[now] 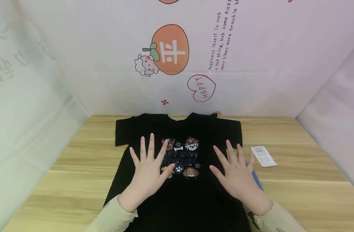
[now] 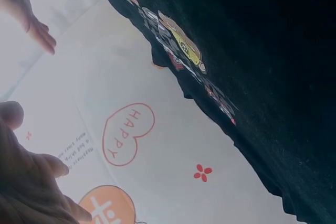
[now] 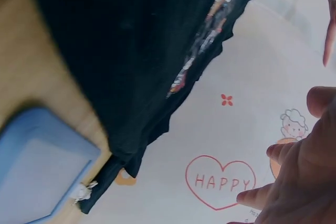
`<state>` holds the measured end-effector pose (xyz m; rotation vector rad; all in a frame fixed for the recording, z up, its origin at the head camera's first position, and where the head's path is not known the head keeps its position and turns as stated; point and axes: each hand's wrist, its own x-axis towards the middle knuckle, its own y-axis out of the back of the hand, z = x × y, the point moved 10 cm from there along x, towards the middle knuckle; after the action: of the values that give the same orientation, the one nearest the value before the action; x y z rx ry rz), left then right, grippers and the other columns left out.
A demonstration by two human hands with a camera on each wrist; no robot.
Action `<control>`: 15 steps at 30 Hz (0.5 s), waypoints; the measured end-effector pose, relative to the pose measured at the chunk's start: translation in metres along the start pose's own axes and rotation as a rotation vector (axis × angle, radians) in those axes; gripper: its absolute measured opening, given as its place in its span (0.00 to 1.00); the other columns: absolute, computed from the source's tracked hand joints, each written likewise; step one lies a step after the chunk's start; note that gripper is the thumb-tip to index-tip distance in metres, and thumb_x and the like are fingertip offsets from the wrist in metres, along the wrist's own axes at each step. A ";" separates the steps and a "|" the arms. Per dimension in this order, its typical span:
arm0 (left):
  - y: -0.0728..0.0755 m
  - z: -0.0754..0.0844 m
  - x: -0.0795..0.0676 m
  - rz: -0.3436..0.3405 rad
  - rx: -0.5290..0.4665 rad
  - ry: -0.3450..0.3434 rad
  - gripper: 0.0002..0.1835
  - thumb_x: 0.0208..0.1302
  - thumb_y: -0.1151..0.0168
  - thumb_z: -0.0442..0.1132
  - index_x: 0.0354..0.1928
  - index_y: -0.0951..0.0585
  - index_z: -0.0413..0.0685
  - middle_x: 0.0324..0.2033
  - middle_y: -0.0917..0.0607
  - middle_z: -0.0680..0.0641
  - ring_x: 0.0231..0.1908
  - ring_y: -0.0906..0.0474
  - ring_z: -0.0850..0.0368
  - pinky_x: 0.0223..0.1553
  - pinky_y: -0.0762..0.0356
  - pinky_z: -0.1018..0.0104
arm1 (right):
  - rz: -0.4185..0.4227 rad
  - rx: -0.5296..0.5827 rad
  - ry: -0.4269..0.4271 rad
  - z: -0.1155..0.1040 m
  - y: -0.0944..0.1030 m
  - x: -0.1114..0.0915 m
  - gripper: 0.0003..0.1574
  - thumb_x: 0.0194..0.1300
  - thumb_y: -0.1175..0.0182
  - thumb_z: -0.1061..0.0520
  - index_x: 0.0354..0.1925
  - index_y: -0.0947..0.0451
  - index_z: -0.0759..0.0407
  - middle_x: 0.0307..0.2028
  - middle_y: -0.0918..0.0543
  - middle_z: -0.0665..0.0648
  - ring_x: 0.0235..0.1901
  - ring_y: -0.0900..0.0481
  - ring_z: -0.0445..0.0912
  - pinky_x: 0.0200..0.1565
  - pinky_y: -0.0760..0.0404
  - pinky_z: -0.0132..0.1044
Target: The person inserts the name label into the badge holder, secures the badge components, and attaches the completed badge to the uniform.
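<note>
A black short-sleeved T-shirt [image 1: 177, 199] with cartoon dog heads printed on its chest lies spread on the wooden table, neckline toward the back wall. Over the left part of the print is my left hand [image 1: 148, 170], palm down with fingers straight and spread. My right hand [image 1: 237, 175] is spread likewise over the shirt's right side. Neither holds anything. Both wrist views show a gap between hand and cloth, with the left hand [image 2: 26, 177] and the right hand [image 3: 304, 171] apart from the shirt. The shirt's hem runs out of the head view.
A blue box-like thing [image 3: 42, 166] lies right of the shirt, mostly hidden by my right hand in the head view. Beyond it is a white printed card [image 1: 263, 157]. A white cloth [image 1: 107, 87] with printed drawings hangs behind the wooden table [image 1: 310, 193], and pale sheets flank it.
</note>
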<state>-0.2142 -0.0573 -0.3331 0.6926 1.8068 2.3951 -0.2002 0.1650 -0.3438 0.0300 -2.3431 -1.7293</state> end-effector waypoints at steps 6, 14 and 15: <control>-0.001 0.003 -0.001 -0.001 -0.025 0.000 0.39 0.66 0.51 0.62 0.74 0.49 0.58 0.74 0.70 0.42 0.71 0.80 0.38 0.61 0.77 0.26 | -0.009 -0.022 -0.005 0.012 -0.005 -0.005 0.40 0.68 0.52 0.35 0.72 0.46 0.46 0.74 0.56 0.66 0.70 0.63 0.69 0.61 0.73 0.72; -0.003 0.005 -0.004 -0.015 -0.065 -0.009 0.39 0.66 0.49 0.61 0.74 0.48 0.58 0.74 0.69 0.42 0.71 0.78 0.37 0.61 0.77 0.27 | -0.030 -0.043 -0.033 0.036 -0.009 -0.012 0.40 0.67 0.51 0.34 0.71 0.45 0.46 0.73 0.56 0.67 0.70 0.64 0.69 0.60 0.72 0.74; -0.003 0.005 -0.004 -0.016 -0.067 -0.008 0.39 0.65 0.49 0.61 0.74 0.48 0.58 0.74 0.69 0.42 0.71 0.78 0.37 0.61 0.76 0.27 | -0.035 -0.044 -0.033 0.039 -0.010 -0.012 0.40 0.67 0.52 0.34 0.71 0.45 0.46 0.73 0.56 0.67 0.70 0.64 0.69 0.60 0.71 0.74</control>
<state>-0.2094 -0.0535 -0.3359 0.6769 1.7143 2.4262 -0.1973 0.2003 -0.3663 0.0350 -2.3407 -1.8099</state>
